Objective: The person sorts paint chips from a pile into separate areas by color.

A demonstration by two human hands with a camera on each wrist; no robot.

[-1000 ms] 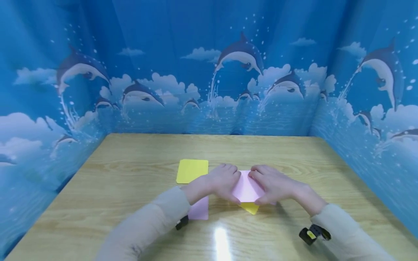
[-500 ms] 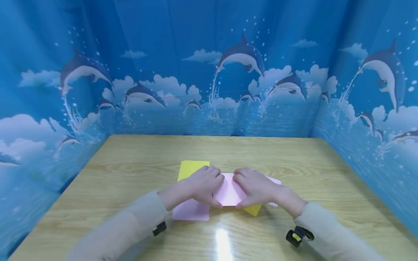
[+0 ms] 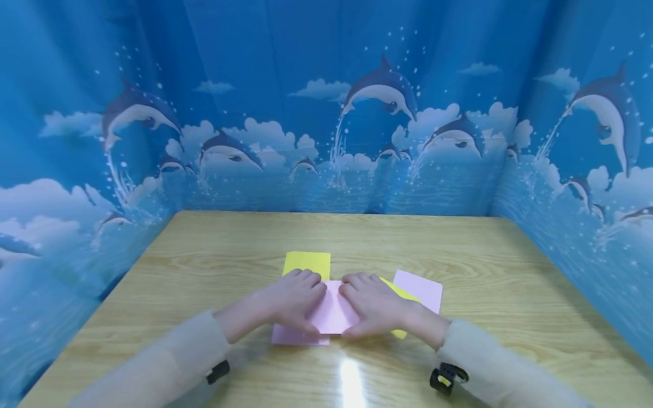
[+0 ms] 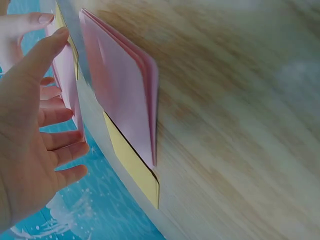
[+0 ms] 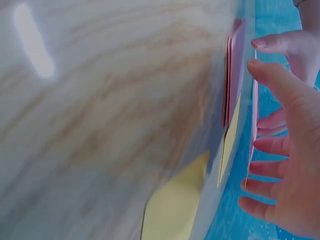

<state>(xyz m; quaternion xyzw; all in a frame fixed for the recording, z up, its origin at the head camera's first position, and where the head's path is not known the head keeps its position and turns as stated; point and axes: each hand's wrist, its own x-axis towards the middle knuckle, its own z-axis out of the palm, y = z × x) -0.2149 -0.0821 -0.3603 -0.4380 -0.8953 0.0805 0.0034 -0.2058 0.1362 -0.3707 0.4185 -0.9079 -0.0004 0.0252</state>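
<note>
Holding a pale-pink rectangular paper sheet (image 3: 333,310) by its two sides, between left hand (image 3: 296,299) and right hand (image 3: 376,306). With each grip opened only to the span of that sheet: thumbs at the near edge, fingers curled at the far edge. Raised above the wood-grain counter (image 3: 229,249), near a stack of mauve-pink rectangular paper (image 3: 300,338) with yellow, round-cornered paper (image 3: 307,261) just beyond. To the right, beside the right hand: tilted yellow paper (image 3: 402,292) against another pale-pink sheet (image 3: 426,289).

a curtained booth: dolphin-print curtains (image 3: 296,51) behind and beside a wood-grain table (image 3: 224,249).
</note>
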